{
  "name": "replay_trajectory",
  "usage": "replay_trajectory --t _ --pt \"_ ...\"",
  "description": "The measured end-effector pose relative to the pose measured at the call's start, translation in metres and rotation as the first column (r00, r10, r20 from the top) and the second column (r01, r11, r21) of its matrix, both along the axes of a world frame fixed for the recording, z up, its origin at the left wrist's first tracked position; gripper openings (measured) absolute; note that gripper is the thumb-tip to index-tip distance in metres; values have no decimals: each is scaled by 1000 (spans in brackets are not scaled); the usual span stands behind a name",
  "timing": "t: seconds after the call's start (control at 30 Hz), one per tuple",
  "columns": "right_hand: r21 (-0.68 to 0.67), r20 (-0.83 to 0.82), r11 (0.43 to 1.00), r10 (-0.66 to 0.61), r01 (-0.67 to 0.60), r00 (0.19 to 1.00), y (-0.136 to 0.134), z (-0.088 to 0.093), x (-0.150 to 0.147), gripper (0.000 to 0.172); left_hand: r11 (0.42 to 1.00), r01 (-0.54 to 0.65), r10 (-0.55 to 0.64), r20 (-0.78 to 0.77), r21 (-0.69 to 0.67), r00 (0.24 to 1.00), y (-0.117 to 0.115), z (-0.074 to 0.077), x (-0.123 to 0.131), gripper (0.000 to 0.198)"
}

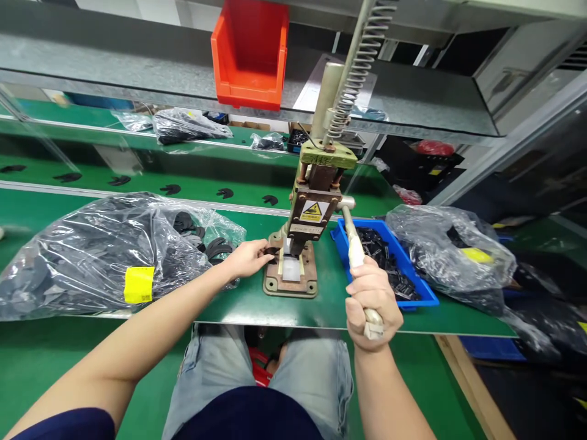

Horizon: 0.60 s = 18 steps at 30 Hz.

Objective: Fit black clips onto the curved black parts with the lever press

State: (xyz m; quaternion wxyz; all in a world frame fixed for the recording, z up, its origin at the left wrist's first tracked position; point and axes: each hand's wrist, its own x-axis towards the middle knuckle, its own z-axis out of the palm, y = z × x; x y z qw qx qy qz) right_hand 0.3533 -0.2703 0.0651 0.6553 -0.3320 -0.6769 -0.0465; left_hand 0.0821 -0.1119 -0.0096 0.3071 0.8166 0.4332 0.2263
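Observation:
My left hand (pixel 251 258) pinches a small black part (pixel 272 251) at the left side of the press base, beside the block under the ram. My right hand (pixel 372 300) is wrapped round the pale, tape-covered lever (pixel 355 244) of the hand press (pixel 314 208). The lever slants down toward me from the press's right side. A warning label (pixel 314 211) is on the press's front. The ram's lower end is close over the base plate (pixel 271 285); whether it touches the black part cannot be made out.
A large clear bag (pixel 92 244) of black parts lies left. Right of the press are a blue tray (pixel 424 295) of black pieces and another clear bag (pixel 449 250). An orange bin (pixel 250 91) sits on the shelf above. Curved black parts (pixel 171 189) lie in a row behind.

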Motion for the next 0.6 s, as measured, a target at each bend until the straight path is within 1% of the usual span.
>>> replay_trajectory --t 0.07,0.13,0.23,0.43,0.5,0.6 --pt "-18 7 1000 -7 7 1000 0 -1 1 14 993 -43 53 84 -114 995 0 -4 9 24" --pt "-32 13 999 -14 15 1000 -1 -2 2 14 967 -54 96 159 -250 983 1 -6 16 28" --pt "-35 7 999 -14 14 1000 -2 -2 2 14 905 10 107 249 -426 963 5 -3 27 31" --pt "-23 4 1000 -6 6 1000 -1 -2 1 14 815 64 144 309 -576 940 15 -1 50 36" --pt "-14 1 1000 -4 4 1000 0 -3 1 14 795 89 134 317 -599 939 18 -1 55 35" --pt "-7 -9 1000 -5 5 1000 1 -3 0 15 760 104 101 275 -642 956 24 0 58 32"
